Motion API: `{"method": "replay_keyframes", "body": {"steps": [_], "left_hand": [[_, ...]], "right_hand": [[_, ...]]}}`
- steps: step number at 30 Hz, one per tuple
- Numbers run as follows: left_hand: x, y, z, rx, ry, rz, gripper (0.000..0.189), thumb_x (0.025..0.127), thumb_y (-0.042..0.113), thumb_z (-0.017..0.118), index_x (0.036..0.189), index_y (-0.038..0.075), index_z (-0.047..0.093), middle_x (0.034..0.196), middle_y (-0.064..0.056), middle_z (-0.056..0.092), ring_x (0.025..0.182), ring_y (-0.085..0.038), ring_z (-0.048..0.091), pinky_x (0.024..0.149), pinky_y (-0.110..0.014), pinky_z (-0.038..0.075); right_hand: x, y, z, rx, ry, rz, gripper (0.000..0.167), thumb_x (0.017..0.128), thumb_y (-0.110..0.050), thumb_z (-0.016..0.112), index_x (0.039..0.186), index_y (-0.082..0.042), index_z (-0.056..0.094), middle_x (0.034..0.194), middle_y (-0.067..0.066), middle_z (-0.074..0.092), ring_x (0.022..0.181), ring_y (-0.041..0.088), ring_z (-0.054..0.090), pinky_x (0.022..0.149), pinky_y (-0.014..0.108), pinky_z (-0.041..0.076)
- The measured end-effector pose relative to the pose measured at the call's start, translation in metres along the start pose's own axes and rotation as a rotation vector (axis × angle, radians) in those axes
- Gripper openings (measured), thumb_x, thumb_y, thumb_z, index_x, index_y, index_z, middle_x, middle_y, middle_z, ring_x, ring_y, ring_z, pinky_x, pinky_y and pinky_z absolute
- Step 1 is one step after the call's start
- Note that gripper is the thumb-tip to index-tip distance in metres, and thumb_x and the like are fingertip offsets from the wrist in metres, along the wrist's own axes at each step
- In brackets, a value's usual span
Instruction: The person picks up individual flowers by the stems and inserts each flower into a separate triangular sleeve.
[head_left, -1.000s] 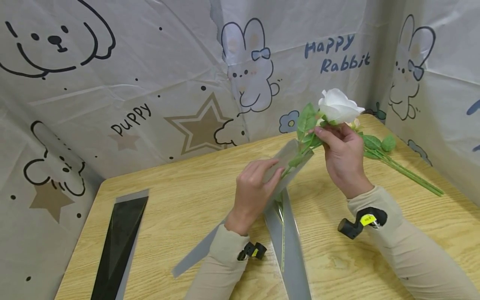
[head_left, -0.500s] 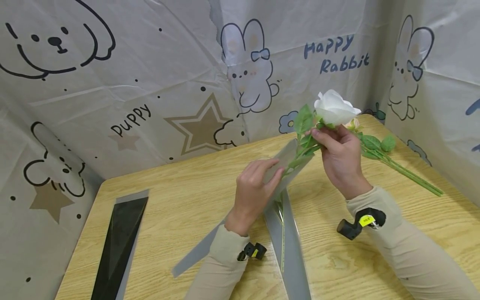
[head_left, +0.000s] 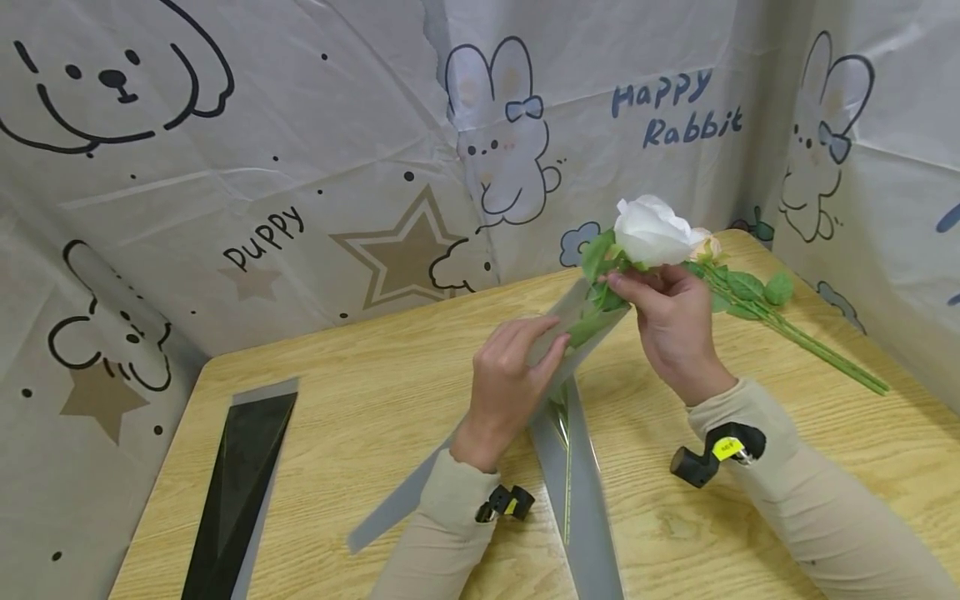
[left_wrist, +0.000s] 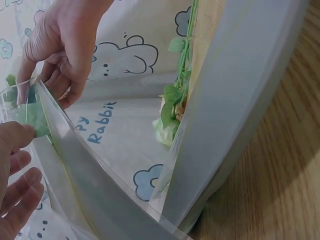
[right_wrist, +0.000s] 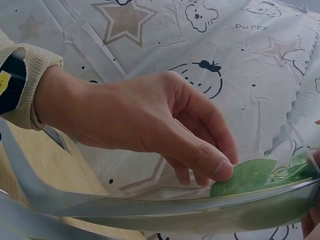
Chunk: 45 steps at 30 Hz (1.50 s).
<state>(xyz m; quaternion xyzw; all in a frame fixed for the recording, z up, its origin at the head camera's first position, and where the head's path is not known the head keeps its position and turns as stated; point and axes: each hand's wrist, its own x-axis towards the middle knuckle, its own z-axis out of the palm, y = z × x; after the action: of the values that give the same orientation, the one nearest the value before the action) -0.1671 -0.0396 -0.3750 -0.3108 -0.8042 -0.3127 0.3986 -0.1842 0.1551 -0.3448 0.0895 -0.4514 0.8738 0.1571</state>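
Note:
My right hand (head_left: 671, 321) pinches a white artificial rose (head_left: 654, 232) just under its bloom, above the sleeve's open end. The rose's leaves (head_left: 588, 325) and stem lie inside a long, see-through grey flower sleeve (head_left: 572, 363). The left hand (head_left: 510, 383) holds this sleeve near its mouth, thumb on one side and fingers on the other. In the left wrist view, left fingertips (left_wrist: 22, 135) rest at the sleeve's edge while the right hand (left_wrist: 65, 45) reaches in from above. From the right wrist, the left thumb (right_wrist: 220, 167) lies against a green leaf (right_wrist: 245, 177) at the sleeve's rim.
Another grey sleeve (head_left: 592, 517) with gold lettering lies beneath, crossing the held one. Black sleeves (head_left: 243, 467) are on the wooden table (head_left: 360, 400) at left. More roses with green stems (head_left: 817, 346) lie at the right. Printed sheets (head_left: 360, 108) wall the table in.
The right hand has moved down and to the left with the rose, and its leaves have slid deeper into the sleeve. The left hand has stayed in place.

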Motion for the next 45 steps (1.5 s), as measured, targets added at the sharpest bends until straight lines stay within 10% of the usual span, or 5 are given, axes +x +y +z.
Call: {"method": "replay_keyframes", "body": {"steps": [32, 45], "left_hand": [[0.001, -0.002, -0.001, 0.014, 0.03, 0.031, 0.015, 0.089, 0.012, 0.082, 0.102, 0.006, 0.078, 0.097, -0.008, 0.081, 0.088, -0.019, 0.077, 0.084, -0.025, 0.064], [0.002, -0.005, -0.005, 0.033, 0.077, 0.016, 0.011, 0.089, 0.011, 0.081, 0.099, 0.006, 0.078, 0.093, -0.007, 0.081, 0.081, -0.019, 0.076, 0.078, -0.027, 0.064]], "right_hand": [[0.006, -0.021, -0.007, -0.391, -0.287, 0.229, 0.045, 0.089, 0.011, 0.072, 0.124, -0.016, 0.061, 0.118, -0.005, 0.064, 0.109, 0.009, 0.062, 0.09, 0.019, 0.058], [0.006, -0.031, -0.014, -0.857, -0.223, 0.053, 0.046, 0.093, -0.022, 0.078, 0.136, -0.014, 0.063, 0.12, -0.018, 0.065, 0.111, 0.006, 0.061, 0.095, 0.025, 0.048]]}}
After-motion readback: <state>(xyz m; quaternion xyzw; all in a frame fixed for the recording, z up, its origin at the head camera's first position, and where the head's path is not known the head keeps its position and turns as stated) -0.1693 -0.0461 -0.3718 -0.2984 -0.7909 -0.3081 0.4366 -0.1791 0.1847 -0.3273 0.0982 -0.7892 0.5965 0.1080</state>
